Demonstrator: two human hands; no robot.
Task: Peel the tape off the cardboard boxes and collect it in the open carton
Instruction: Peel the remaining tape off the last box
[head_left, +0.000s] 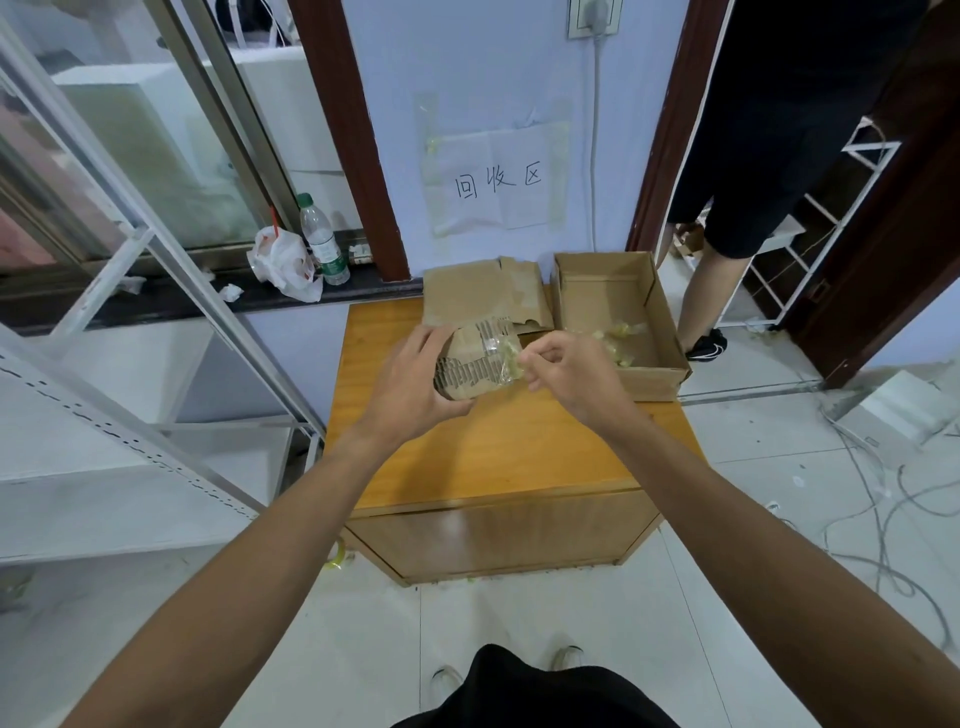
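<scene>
a pale blue wall (467, 78) closes the far side of the room, a paper sign (498, 179) taped to it, and a low wooden counter (509, 447) stands against it on a white tiled floor (753, 467). the person stands at the counter's six o'clock edge, both bare arms stretched over it. the left hand (410, 384) grips a torn cardboard piece (467, 366) above the middle of the counter, fingers and thumb curled round its nine o'clock end; the corrugated layer shows where the facing is ripped. the right hand (566, 374), at three o'clock from the piece, pinches a clear yellowish tape strip (506, 358) between thumb and fingertips, and the strip runs from that pinch back onto the face of the piece. at twelve o'clock on the counter a flattened cardboard box (483, 296) lies up against the wall. just beside it, at about two o'clock, sits the open carton (649, 382) with crumpled tape scraps (626, 338) on its bottom. off at ten o'clock a dark sill (171, 306) carries a plastic bottle (322, 241) and a white plastic bag (283, 262). at two o'clock, beyond the carton, another person's bare legs (711, 291) stand in a doorway. loose cables (883, 519) trail over the floor at four o'clock, and a white metal shelf frame (130, 415) fills the nine o'clock side.
</scene>
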